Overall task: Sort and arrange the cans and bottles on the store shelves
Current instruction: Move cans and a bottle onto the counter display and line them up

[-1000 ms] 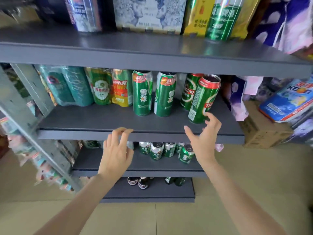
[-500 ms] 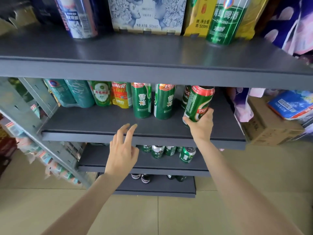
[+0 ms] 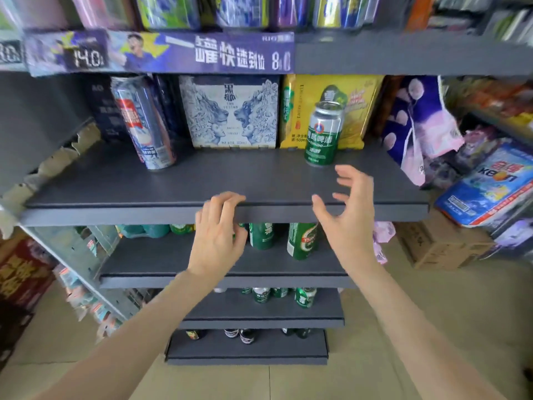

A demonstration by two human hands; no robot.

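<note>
Green Tsingtao beer can: upright on the grey shelf, long axis vertical, just in front of the yellow multipack. Right hand nearer, just below and slightly right of the can, fingers spread and loosely curved, holding nothing, apart from it. Left hand further, down-left of the can, fingertips resting over the shelf's front edge, gripping nothing else. Likely a short reach up and slightly left.

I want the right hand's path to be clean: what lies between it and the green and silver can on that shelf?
Nothing: in the head view only bare grey shelf separates the open right hand from the green and silver can.
</note>
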